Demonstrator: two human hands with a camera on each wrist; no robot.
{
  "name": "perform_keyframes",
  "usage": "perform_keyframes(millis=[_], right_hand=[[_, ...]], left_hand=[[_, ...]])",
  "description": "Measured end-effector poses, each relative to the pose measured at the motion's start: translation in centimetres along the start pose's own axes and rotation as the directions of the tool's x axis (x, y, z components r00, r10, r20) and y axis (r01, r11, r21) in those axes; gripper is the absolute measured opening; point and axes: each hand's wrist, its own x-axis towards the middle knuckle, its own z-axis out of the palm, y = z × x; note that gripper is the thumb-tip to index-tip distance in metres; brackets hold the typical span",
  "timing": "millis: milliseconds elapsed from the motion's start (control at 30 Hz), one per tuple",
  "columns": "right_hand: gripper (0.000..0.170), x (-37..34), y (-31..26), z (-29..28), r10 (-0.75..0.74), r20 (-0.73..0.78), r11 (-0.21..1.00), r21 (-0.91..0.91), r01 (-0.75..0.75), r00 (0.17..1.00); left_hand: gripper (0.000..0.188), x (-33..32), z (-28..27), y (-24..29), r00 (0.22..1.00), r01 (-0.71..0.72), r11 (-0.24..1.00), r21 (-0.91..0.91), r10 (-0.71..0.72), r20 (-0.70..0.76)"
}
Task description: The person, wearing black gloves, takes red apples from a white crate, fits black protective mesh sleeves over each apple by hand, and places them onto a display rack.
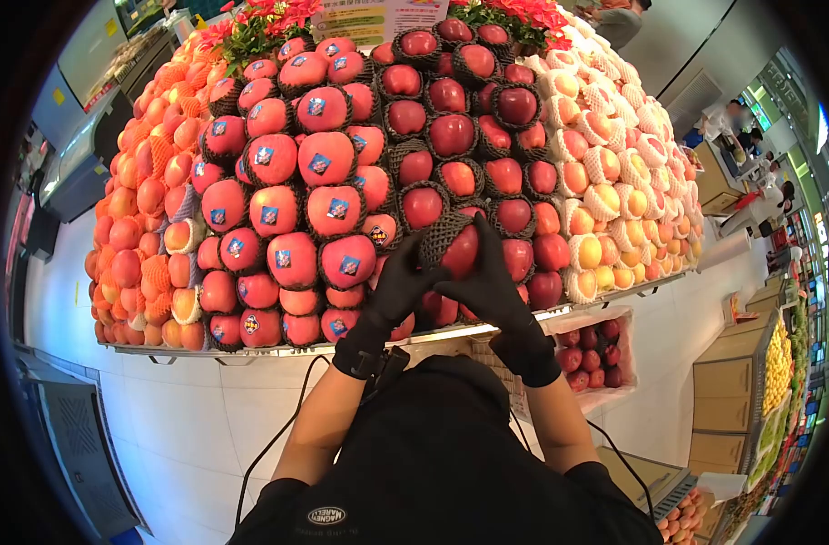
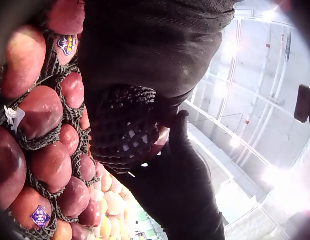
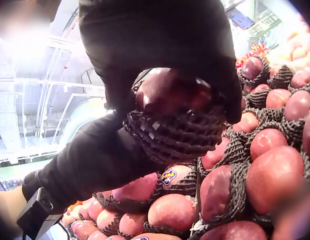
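Note:
Both hands wear black gloves and meet in front of the fruit display. Between them is a dark red apple (image 1: 462, 252), partly covered by a black foam net (image 3: 175, 137). My right hand (image 1: 492, 289) grips the apple from its bare side, fingers curled over it in the right wrist view. From the other side my left hand (image 1: 404, 283) holds the netted part, its fingers against the mesh. The left wrist view shows the net (image 2: 122, 135) bunched under the left hand, with a small patch of red skin beside the right thumb.
Rows of stickered red apples (image 1: 274, 159) fill the display's left middle, dark red netted apples (image 1: 451, 134) its centre. Peach-coloured fruit in white nets (image 1: 605, 198) lies at right, orange-netted fruit (image 1: 151, 186) at left. Below the display edge stands a crate of apples (image 1: 601, 354).

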Motion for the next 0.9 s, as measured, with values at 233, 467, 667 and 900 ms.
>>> perform_keyframes(millis=[233,467,667,900], right_hand=[[0.110,-0.5,-0.2,1.4,0.063,-0.013,0.991,0.121,-0.061,0.998],[0.064,0.3,2.9,0.0,0.280,0.024,0.583,0.790,-0.190,0.960],[0.046,-0.3,4.9,-0.9,0.187,0.076,0.456,0.876,-0.155,0.979],[0.053,-0.1,3.4,0.6,0.252,0.122,0.434,0.872,-0.225,0.960]], left_hand=[[0.050,-1.6,0.2,-1.1,0.979,0.198,0.962,-0.189,-0.202,0.001],[0.041,-1.3,0.0,0.5,0.987,0.136,0.896,-0.422,-0.159,-0.019],[0.045,-0.8,0.3,0.0,0.996,0.090,0.967,-0.238,-0.091,0.007],[0.073,-0.7,1.3,0.6,0.998,0.035,0.989,-0.147,-0.027,0.052]])
